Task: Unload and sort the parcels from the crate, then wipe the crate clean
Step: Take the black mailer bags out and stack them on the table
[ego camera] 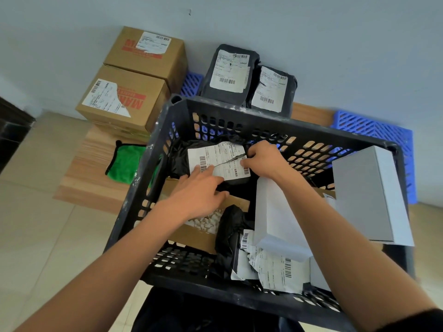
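Black plastic wraps the parcel [211, 161] I have both hands on, lying at the far end of the crate [230, 109], toward twelve o'clock. My left hand [199, 192] lies on its near edge with fingers nearly straight, fingertips pressing the torn white label [219, 160]. My right hand [263, 159] has its fingers curled, pinching the parcel's edge at three o'clock of the label. Under my left wrist lies a flat cardboard box [199, 232]. Toward five o'clock a second black bag [230, 238] sits crumpled beside a white box [275, 224], and a grey box [366, 195] leans on the crate's right rim. Beyond the crate, at eleven o'clock, two brown cartons [124, 101] stand together; at twelve, two black bags [249, 80] lean against the wall. A green cloth [124, 164] lies at nine o'clock on a wooden board [91, 178].
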